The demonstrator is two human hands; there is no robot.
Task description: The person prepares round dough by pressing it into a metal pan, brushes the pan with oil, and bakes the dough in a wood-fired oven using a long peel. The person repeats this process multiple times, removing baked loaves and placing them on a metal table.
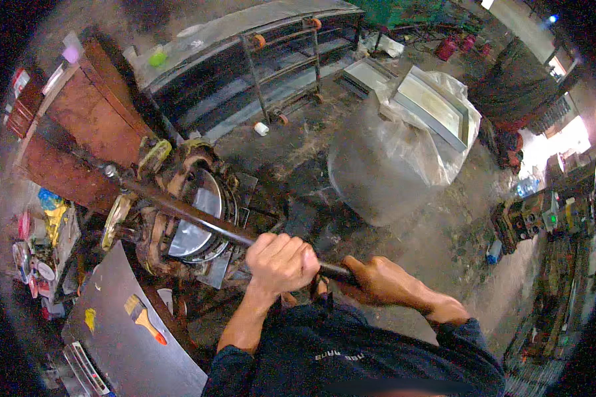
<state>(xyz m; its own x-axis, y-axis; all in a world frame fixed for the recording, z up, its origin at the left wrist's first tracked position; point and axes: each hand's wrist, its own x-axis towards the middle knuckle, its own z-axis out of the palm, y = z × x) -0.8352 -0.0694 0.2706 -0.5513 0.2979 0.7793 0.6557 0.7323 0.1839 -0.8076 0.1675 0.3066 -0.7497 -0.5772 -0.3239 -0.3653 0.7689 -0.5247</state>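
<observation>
A long dark metal bar (193, 216) runs slantwise across the view, from the upper left down to my body. My left hand (284, 260) is wrapped around it, knuckles up. Closer to its near end, my right hand (372, 278) also grips the bar. Beneath the bar sits a worn clamping machine (151, 238) with heavy, greasy metal jaws. A shiny round metal pan or ring (191, 238) lies within the jaws, partly covered by the bar. Whether the bar is fixed to the machine is hard to tell.
A rust-brown metal cabinet (94, 134) stands at left. A paintbrush (146, 320) lies on a grey sheet-metal surface (114, 293). Beyond are a wheeled frame (288, 69), a long bench (218, 34), and rectangular metal frames (434, 106) on plastic film (412, 144). Tools crowd the right side.
</observation>
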